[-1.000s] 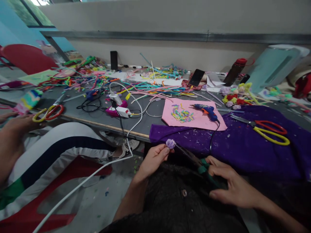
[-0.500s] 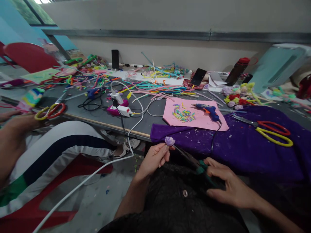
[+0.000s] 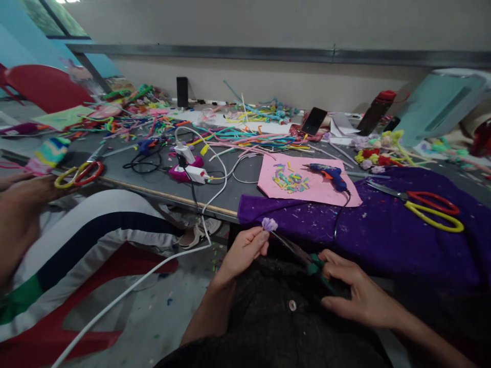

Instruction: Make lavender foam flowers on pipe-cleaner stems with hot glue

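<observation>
Between the thumb and fingers of my left hand (image 3: 247, 250) is a small lilac fuzzy flower (image 3: 269, 224), held above my lap at the table's front edge. My right hand (image 3: 358, 291) is closed round the dark green handles of a pair of scissors (image 3: 297, 250). The blades point up and left, with their tip at or just beside the flower's underside; whether they touch cannot be made out. Just beyond lies a pink sheet (image 3: 268, 179) bearing colourful cut bits (image 3: 293, 181) and a blue glue gun (image 3: 330, 174). Purple cloth (image 3: 383, 230) hangs over the edge on the right.
Red-and-yellow scissors (image 3: 431, 207) lie on the cloth. A power strip (image 3: 186, 171) with a white cable (image 3: 153, 273) trailing to the floor is left of centre. Pipe cleaners (image 3: 245, 138) cover the table's back. Another person's leg (image 3: 111, 230) and hand (image 3: 30, 194) are at left.
The scissors and my right hand have shifted slightly left, towards the flower. The flower in my left hand has barely moved.
</observation>
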A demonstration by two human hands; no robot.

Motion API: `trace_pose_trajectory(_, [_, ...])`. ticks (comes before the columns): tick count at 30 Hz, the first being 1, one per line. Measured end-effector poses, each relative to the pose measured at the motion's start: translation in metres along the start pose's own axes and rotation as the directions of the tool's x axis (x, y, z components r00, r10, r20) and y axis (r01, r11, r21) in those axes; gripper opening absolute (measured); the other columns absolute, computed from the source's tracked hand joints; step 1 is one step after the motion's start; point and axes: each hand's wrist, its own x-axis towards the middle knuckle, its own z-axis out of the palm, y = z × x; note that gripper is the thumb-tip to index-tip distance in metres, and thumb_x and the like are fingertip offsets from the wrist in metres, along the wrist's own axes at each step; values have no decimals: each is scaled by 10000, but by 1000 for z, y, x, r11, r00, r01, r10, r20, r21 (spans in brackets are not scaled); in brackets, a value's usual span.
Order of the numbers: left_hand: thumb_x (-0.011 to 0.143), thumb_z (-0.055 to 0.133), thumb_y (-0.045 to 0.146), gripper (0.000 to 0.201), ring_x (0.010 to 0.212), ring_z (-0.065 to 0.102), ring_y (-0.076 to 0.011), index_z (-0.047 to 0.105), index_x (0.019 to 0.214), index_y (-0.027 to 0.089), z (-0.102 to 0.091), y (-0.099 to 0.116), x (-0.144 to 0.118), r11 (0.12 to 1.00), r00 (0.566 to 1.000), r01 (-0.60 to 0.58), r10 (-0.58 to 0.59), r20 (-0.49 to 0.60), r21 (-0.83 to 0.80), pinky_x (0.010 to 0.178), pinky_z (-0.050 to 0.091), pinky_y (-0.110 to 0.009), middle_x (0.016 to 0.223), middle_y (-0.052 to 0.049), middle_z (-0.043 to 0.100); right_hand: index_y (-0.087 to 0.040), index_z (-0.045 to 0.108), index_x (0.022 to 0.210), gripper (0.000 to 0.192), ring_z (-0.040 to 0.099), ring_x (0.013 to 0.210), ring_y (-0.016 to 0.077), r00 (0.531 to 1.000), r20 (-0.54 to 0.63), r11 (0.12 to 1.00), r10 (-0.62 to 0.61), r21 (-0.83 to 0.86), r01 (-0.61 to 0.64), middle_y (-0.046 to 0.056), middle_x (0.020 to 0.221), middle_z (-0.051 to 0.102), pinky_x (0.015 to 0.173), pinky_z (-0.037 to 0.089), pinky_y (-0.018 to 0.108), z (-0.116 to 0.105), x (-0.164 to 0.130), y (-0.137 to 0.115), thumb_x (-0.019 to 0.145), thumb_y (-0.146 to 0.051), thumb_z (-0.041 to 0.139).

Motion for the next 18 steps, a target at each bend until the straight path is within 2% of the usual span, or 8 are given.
trace_pose_trajectory(7, [831,429,452,433,420,271,-70,479,522,152,-3,-1,1,997,999,-13,16,-47,70,443,195,-226,444,47,358,-184,452,688,157,469,776,172,1000,21,1000,1,-15,0,16,822,467,668,408,308,0,-2,-1,696,-220,605])
trace_pose_trajectory(11, [813,472,434,405,419,298,-63,475,525,150,-2,0,1,1000,997,-8,10,-81,25,439,207,-218,466,40,416,-187,437,685,177,466,767,174,999,33,1000,-8,5,8,16,814,460,659,399,300,-2,-6,-3,699,-240,606])
trace_pose_trajectory(18, [814,480,409,329,411,307,-65,613,683,138,-1,4,1,999,993,-15,21,-113,52,441,227,-207,454,47,431,-189,451,703,173,479,821,187,999,-38,998,-5,-59,3,35,904,468,699,416,309,-2,-7,-1,699,-247,614])
